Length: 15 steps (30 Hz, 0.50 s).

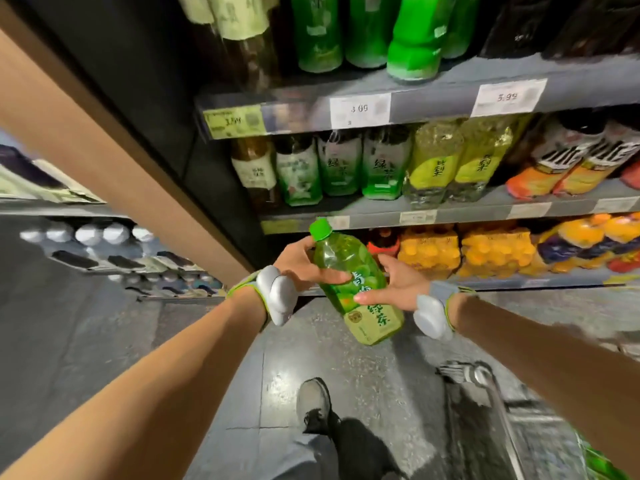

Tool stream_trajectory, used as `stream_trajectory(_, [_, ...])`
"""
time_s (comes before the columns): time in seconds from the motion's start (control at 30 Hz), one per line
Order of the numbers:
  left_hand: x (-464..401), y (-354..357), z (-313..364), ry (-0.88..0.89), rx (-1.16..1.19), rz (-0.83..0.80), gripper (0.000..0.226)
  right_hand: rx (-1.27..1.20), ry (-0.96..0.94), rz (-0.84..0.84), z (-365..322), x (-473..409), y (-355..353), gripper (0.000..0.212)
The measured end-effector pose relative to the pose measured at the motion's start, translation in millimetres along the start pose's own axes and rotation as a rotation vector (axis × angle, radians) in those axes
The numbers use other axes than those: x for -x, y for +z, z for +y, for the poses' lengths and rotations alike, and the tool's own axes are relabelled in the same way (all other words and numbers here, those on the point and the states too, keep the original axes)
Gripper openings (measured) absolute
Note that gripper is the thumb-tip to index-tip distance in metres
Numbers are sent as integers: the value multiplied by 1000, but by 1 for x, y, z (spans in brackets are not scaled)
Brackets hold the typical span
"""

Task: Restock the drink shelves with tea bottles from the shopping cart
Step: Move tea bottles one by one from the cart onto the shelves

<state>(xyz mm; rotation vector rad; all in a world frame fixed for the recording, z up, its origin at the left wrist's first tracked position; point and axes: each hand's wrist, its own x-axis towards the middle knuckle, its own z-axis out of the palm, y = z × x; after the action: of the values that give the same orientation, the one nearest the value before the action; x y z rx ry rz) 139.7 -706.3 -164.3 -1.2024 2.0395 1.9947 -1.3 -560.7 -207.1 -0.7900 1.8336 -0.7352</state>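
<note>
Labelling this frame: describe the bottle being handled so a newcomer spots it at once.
Start at the drink shelves filling the upper right, then drop to the two hands in front of the lowest rows. The tea bottle is tilted between the left hand and right hand. It alone is off the shelves, green-capped.

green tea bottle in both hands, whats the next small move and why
Probably lift the green tea bottle up toward the middle shelf, where similar green-labelled bottles stand. The left hand grips its upper body and the right hand holds its label, but it hangs tilted, cap up-left, below that shelf's edge, so it needs raising and straightening first.
</note>
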Motion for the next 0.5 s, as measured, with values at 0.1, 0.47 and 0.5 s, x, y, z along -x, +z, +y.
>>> stream_trajectory(0.1, [-33,-3,-38,23,-39,17,51,19,8,10,32,-42,19,98])
stream_trajectory(0.47, [-173,-14,-171,123,-239,157,59,115,-143,172,138,-201,81,84])
stream_trajectory(0.5, [-187,-15,-181,148,-255,183,61,110,-173,193,146,-218,84,84])
